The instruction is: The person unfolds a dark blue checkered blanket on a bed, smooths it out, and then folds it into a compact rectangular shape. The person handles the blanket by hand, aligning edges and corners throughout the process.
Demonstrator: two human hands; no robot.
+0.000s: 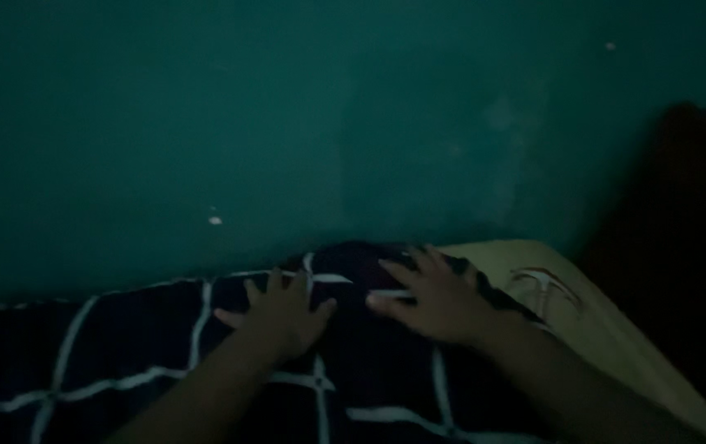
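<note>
The room is dim. A dark sheet with a white grid of lines [122, 345] covers a bed along the bottom of the head view. My left hand [283, 312] lies flat on the sheet with its fingers spread, close to the wall. My right hand [431, 296] presses palm-down beside it on a bunched fold of the same sheet, fingers apart. Neither hand grips anything. To the right of my right hand the pale yellow mattress [608, 329] shows bare at its corner.
A teal green wall [287, 123] rises directly behind the bed and fills most of the view. A dark reddish shape [690, 214] stands at the right, beyond the mattress corner; what it is cannot be made out.
</note>
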